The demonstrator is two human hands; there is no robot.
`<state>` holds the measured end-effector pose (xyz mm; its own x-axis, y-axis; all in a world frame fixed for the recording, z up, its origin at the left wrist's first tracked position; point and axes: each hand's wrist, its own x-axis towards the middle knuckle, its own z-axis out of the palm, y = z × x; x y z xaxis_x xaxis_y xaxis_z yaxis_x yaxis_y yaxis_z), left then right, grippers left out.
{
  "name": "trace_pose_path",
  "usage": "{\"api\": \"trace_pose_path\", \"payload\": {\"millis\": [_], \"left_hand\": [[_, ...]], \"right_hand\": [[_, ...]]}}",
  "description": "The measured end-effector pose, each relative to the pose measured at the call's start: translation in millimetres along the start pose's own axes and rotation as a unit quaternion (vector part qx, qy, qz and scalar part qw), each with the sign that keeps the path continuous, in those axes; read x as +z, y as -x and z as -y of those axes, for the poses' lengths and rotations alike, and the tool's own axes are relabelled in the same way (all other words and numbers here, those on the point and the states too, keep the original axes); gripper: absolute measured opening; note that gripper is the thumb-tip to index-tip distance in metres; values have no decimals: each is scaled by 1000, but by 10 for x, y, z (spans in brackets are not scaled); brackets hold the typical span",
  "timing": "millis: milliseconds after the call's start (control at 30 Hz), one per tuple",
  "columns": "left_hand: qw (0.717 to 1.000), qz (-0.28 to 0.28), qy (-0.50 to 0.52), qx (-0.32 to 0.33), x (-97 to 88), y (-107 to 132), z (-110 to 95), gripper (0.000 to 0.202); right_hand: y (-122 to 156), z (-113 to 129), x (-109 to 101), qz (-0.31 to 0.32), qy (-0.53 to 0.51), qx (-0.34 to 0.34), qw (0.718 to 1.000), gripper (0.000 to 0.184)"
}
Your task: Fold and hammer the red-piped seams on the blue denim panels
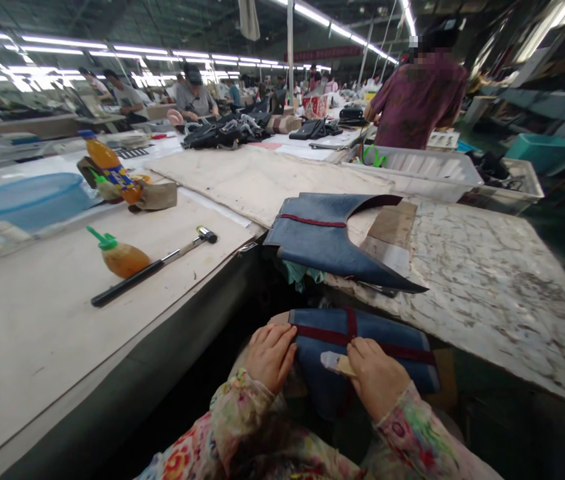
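A dark blue leather piece (362, 343) with dark red strips lies across my lap. My left hand (270, 355) rests on its left edge, fingers curled over it and holding it down. My right hand (375, 377) is closed on a small pale flat tool (336, 362), whose tip touches the blue piece near the red strip. A second blue shaped piece (330, 243) with a red strip lies on the worktable's edge just ahead of me.
A hammer (155, 267) and an orange squeeze bottle (122, 257) lie on the left table (37, 320). An orange drink bottle (110, 167) and a blue basin (22, 200) stand further back. A person in a maroon shirt (420, 100) stands by a white tray (417, 170).
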<state>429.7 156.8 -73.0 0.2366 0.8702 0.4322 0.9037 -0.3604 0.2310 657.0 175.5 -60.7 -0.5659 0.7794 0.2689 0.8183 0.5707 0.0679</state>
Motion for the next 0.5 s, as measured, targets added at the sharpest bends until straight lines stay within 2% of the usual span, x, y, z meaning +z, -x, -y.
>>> {"api": "trace_pose_path", "payload": {"millis": [100,200,333,400,500], "left_hand": [[1000,7,-11,3,13,-30,-83,33],[999,17,2,28,100,-85,-288,34],[990,81,59,97,276,-159,-635,42],[987,97,72,107,333,-188,-765,43],[988,101,66,97,333,-241,-862,38]], "right_hand": [[36,-16,36,-13,13,6,1000,21],[138,-18,73,-61,16,-6,998,29],[349,-65,89,-106,-12,-9,994,36],[484,-186,90,-113,-25,15,993,33],[718,-514,115,-124,-29,51,991,32]]}}
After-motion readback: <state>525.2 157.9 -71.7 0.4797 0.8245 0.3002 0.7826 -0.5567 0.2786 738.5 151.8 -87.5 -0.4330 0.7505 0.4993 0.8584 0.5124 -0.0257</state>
